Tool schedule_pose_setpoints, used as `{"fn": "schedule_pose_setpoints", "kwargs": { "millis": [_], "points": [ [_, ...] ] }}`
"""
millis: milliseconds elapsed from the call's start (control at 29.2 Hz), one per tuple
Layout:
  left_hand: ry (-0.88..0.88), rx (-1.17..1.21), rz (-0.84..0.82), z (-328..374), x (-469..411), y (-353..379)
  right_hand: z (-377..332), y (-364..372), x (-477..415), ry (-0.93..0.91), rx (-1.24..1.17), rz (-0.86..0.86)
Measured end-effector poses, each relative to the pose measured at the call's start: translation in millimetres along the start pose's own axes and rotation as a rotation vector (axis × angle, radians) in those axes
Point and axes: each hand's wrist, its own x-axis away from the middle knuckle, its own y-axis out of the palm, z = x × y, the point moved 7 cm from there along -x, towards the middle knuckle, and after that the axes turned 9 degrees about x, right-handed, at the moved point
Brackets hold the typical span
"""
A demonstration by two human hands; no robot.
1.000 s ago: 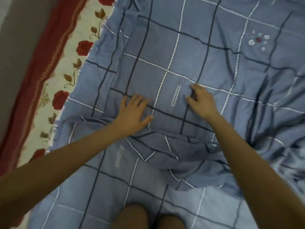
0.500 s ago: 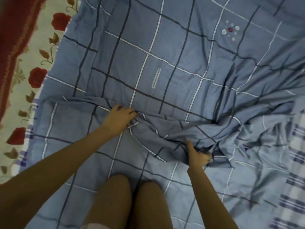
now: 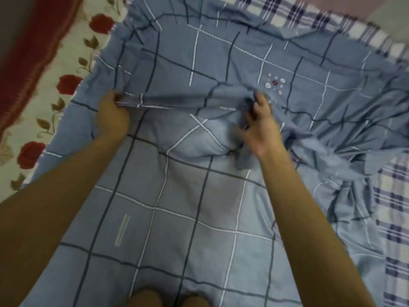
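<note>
Moved since a moment ago: you have carried the folded edge [image 3: 177, 101] away from your knees [image 3: 168, 298] and up the bed. It now lies just short of the embroidered motif, and both arms are stretched out further.
Blue checked cotton bed sheet [image 3: 199, 207]: it is spread over the bed in front of you. Its near part lies flat and its right side is rumpled into a heap. The fold across the middle looks like the doubling-over you are working on.
Cream cloth with red roses [image 3: 66, 85]: it shows bare at the sheet's left border.
Purple and white plaid cloth [image 3: 394, 207]: it shows at the right and far edges, underneath the sheet.
Left hand [image 3: 110, 116]: your fingers curl round the fold's left end and pull it taut, so the edge runs straight.
Right hand [image 3: 261, 127]: your fingers are half spread in the bunched cloth at the fold's right end. Blur hides whether you pinch it.
Small round embroidered motif [image 3: 275, 84]: it sits just beyond your right fingertips.
White woven label [image 3: 121, 229]: it lies flat on the near panel.
</note>
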Motion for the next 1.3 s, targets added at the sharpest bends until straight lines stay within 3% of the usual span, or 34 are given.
{"fn": "schedule_pose_setpoints", "kwargs": {
  "millis": [69, 103, 171, 206, 308, 377, 480, 617, 720, 823, 960, 1028, 1131, 1200, 1303],
  "points": [
    [-0.119, -0.188, 0.154, 3, -3, -15, -61, 32, -15, -0.329, 0.326, -0.177],
    [-0.098, -0.268, 0.164, 7, 5, -15, -77, 42, -17, -0.455, 0.535, -0.197],
    [0.109, -0.322, 0.09, 17, 34, -4, -84, 51, -16, -0.686, 0.953, -0.13],
    [0.223, -0.324, 0.009, 17, 56, 7, -73, 48, -19, -0.718, 1.058, -0.088],
    [0.428, -0.345, -0.211, -6, 103, 28, 5, 20, -20, -0.467, 1.213, -0.125],
    [0.449, -0.255, -0.29, -17, 102, 30, 60, -10, -16, -0.259, 1.325, -0.18],
    [0.432, -0.199, -0.298, -27, 71, 30, 101, -35, -17, -0.105, 1.354, -0.142],
    [0.168, -0.149, -0.273, -48, 12, 40, 102, -44, -29, -0.064, 1.027, 0.123],
    [0.078, -0.134, -0.288, -51, -16, 45, 64, -40, -38, -0.233, 0.968, 0.288],
    [0.055, -0.104, -0.238, -40, -21, 41, 50, -18, -63, -0.239, 1.078, 0.017],
    [0.082, -0.07, -0.08, -31, -33, 23, 72, -10, -86, 0.085, 1.592, -0.217],
    [0.087, -0.029, -0.027, -30, -48, 10, 63, -2, -98, 0.008, 1.656, -0.213],
    [0.063, -0.011, 0.048, -37, -72, -14, 6, 24, -117, -0.257, 1.444, -0.002],
    [0.045, -0.012, 0.027, -48, -79, -23, -39, 52, -118, -0.412, 1.445, 0.083],
    [0.039, -0.185, -0.077, -63, -80, -16, -79, 100, -116, -0.579, 1.77, 0.092]
  ]
}}
